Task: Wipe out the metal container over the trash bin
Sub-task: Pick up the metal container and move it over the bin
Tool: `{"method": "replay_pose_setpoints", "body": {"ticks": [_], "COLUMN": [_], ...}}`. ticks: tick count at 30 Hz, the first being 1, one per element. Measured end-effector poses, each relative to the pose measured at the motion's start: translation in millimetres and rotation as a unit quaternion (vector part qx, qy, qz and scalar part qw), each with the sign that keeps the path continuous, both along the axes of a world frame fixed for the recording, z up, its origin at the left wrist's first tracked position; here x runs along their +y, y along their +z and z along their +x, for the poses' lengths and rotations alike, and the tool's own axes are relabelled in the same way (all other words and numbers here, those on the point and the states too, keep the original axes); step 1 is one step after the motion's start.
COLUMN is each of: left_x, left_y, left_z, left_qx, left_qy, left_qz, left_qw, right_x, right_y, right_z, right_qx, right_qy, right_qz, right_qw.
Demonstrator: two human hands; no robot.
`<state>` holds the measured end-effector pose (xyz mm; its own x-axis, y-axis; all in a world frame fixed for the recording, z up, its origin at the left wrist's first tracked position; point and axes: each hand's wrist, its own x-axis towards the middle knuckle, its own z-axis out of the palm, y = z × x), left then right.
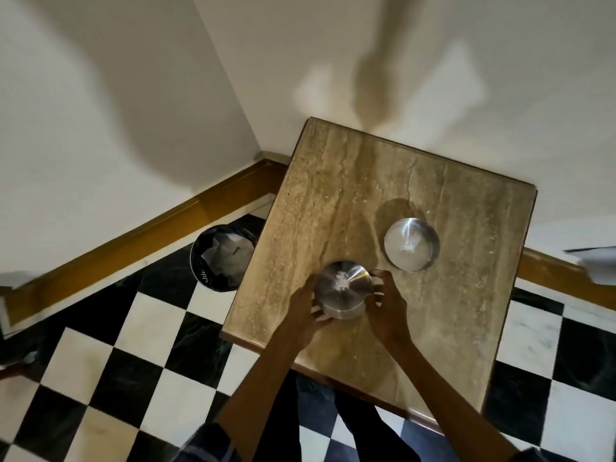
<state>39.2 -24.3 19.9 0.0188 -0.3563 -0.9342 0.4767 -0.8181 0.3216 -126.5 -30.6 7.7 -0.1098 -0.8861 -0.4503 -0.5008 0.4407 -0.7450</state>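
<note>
A round metal container (pixel 343 290) stands on the stone-topped table (pixel 333 201) near its front left part, with a white speck or glint on its shiny surface. My left hand (pixel 305 315) wraps its left side, fingers under the lower edge. My right hand (pixel 388 311) sits at its right side, fingers spread and touching or nearly touching the rim. A second round metal piece (pixel 411 244), like a lid or a second container, lies further back to the right. The black trash bin (pixel 221 258) with crumpled white paper inside stands on the floor left of the table.
The table fills a corner between two white walls with a wooden skirting board (pixel 140 238). The floor is black-and-white checkered tile (pixel 133 378). A white object (pixel 596 265) juts in at the right edge. My legs are under the table's front edge.
</note>
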Motion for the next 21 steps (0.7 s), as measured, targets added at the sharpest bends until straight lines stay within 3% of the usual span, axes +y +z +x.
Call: {"method": "replay_pose_setpoints", "body": {"ticks": [3,6,9,14,18,21], "left_x": [11,18,18,4,-11,-21], "left_y": [6,18,25,12,-13,-39], "left_z": [46,93,145,229,289,325], "left_qx": [0.105,0.244,0.295,0.238,0.212,0.144], "left_qy": [0.076,0.165,0.181,0.192,0.183,0.053], "left_qz": [0.032,0.045,0.015,-0.027,-0.078,-0.128], "left_qw": [0.991,0.955,0.938,0.952,0.957,0.98], "right_x": [-11,-21,-31,-52,-79,-98], "right_y": [17,28,30,17,-3,-23], "right_z": [31,69,123,219,283,309], "right_qx": [-0.025,-0.065,-0.097,-0.13,-0.187,-0.21], "right_qy": [0.054,0.089,0.105,0.12,0.1,0.085], "right_qz": [-0.011,0.004,0.005,0.035,0.146,0.218], "right_qw": [0.998,0.994,0.99,0.984,0.966,0.949]}}
